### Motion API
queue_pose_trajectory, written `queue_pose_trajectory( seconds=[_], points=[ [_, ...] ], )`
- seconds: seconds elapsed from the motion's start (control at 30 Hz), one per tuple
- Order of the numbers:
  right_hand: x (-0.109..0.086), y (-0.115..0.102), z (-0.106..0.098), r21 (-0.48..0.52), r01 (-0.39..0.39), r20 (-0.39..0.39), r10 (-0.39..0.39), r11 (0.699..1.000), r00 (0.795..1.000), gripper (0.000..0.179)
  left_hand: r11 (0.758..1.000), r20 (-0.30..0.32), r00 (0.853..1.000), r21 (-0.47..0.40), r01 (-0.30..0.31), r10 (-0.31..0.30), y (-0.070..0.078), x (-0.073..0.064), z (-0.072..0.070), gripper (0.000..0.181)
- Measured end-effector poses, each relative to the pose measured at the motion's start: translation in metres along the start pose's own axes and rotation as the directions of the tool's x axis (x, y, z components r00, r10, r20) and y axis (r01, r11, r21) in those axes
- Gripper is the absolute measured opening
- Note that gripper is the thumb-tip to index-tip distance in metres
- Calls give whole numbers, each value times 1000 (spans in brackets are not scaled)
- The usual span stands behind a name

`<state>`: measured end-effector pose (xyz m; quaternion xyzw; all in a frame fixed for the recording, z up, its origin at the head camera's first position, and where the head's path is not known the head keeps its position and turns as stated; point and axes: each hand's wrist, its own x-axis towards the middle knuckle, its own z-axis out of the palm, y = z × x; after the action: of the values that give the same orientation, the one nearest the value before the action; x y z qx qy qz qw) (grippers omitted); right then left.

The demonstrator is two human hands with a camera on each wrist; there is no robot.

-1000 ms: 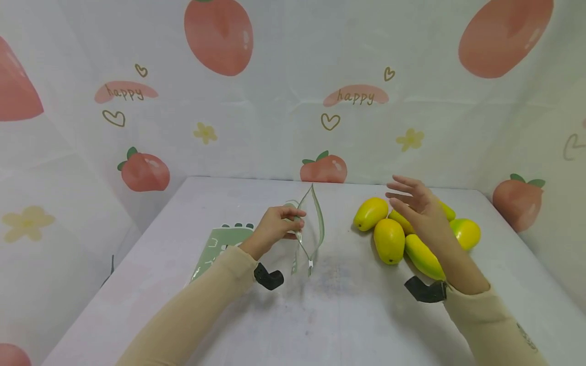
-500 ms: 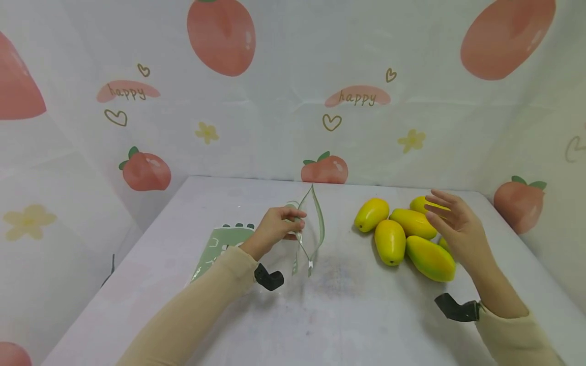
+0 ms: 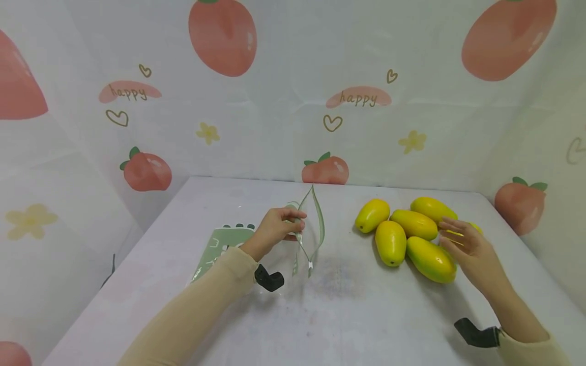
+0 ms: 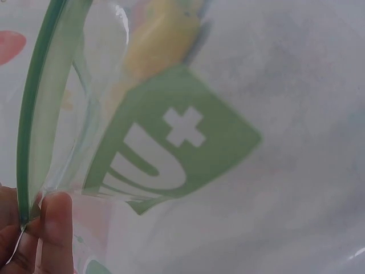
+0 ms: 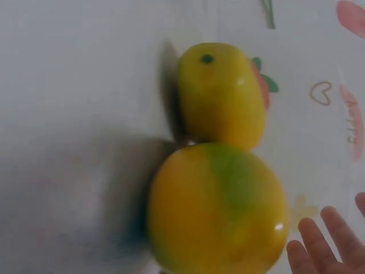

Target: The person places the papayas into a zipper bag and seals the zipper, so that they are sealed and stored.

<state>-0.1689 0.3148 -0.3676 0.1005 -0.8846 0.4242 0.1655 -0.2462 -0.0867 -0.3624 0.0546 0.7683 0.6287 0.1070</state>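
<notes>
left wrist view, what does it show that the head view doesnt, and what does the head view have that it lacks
Only the left wrist view: the face of the green label, with its white plus sign readable.

Only the head view: the right hand and the left sleeve.

Both: the left hand holding the clear bag by its green-edged mouth, and yellow fruit, blurred in the left wrist view.

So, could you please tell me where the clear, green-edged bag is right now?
In the head view, the bag is near the middle, its upright mouth pinched by the left hand, to the left of the yellow mangoes.
</notes>
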Motion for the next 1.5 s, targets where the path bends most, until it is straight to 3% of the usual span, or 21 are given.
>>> queue_pose_trajectory(
  seconds=[0.13,0.37,0.63,0.87,1.17,1.5],
  points=[
    [-6,5,2,-73,-54,65,58,996,996,45,1000,3,1000,-4,7,-7,1,-1,0,25],
    [-11,6,4,-157,-156,174,183,975,968,53,1000,0,1000,2,2,-2,3,-1,0,26],
    [-8,10,5,-173,-164,216,200,971,956,63,1000,0,1000,0,4,-4,2,0,0,26],
    [-8,16,6,-238,-189,278,253,953,927,62,1000,2,1000,0,14,-14,1,0,0,25],
    [-8,19,7,-240,-184,311,255,953,916,73,1000,-2,1000,-7,12,-12,1,-1,-1,25],
    [-9,24,8,-295,-208,389,316,933,865,88,1000,-11,1000,9,9,-9,2,-1,-2,25]
  ],
)
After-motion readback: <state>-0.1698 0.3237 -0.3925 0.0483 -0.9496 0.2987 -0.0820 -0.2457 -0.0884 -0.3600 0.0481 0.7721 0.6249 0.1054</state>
